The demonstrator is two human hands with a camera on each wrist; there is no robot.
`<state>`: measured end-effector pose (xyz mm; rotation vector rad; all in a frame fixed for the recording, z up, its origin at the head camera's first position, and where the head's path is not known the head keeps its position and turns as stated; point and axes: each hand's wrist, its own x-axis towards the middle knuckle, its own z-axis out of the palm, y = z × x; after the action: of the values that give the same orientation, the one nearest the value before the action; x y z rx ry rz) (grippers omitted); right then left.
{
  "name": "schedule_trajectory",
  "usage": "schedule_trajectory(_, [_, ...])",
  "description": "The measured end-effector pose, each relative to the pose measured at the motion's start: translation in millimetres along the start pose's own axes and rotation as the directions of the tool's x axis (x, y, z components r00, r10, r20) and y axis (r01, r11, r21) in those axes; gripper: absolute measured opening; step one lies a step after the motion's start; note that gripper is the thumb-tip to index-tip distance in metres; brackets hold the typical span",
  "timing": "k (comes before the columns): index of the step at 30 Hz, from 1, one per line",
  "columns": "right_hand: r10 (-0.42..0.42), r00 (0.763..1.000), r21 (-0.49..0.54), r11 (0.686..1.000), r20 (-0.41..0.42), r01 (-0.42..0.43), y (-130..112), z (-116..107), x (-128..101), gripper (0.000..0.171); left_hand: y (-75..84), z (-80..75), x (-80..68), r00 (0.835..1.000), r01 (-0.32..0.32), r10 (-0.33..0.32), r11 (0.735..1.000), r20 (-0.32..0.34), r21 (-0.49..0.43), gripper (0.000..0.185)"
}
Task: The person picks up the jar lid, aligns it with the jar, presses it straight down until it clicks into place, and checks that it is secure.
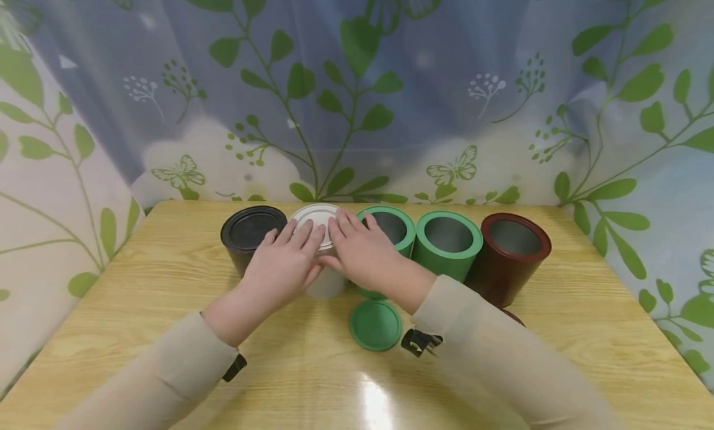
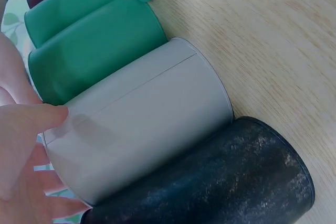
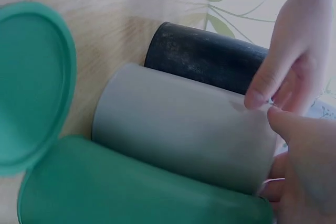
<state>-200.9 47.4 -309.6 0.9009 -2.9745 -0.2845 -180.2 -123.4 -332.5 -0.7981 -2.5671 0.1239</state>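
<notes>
Head view: left hand [image 1: 281,266] and right hand [image 1: 362,250] press flat, fingers straight (grip wide, nothing clasped), on white lid [image 1: 314,217] atop grey can [image 2: 142,124]; green lid [image 1: 375,324] on table [image 1: 139,331].

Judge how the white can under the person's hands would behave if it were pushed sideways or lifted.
The white can looks stiff: its wall holds a true cylinder. Standing upright on a flat base, it would probably slide rather than roll. Its smooth wall may be slippery, and the black can and green can alongside would block sideways pushes.

Dark lid [image 1: 512,315] mostly behind right sleeve [image 1: 491,343]
</notes>
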Motion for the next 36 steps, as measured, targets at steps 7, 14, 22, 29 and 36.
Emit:
schedule_trajectory(7, [-0.048,0.999,0.029,0.998,0.02,0.048,11,-7,-14,0.073,1.7,-6.7,-9.5,0.999,-0.033,0.033,0.999,-0.017,0.001,0.06])
schedule_trajectory(14, [-0.065,0.998,0.046,0.997,0.002,0.065,19,-2,-35,0.074,5.1,-7.4,-22.3,0.998,-0.062,0.061,0.998,-0.018,-0.019,0.063])
schedule_trajectory(22, [-0.076,0.997,0.069,0.995,-0.021,0.077,24,4,-59,0.075,9.8,-11.6,-35.9,0.998,-0.063,0.063,0.997,-0.004,-0.036,0.07])
schedule_trajectory(29, [-0.079,0.996,0.079,0.993,-0.05,0.083,32,8,-81,0.076,25.7,-18.8,-43.5,0.996,-0.07,0.073,0.995,0.049,-0.068,0.071])
schedule_trajectory(36, [-0.112,0.989,0.088,0.989,-0.099,0.12,37,10,-102,0.074,39.4,-17.0,-45.7,0.99,-0.107,0.117,0.988,0.083,-0.107,0.068])
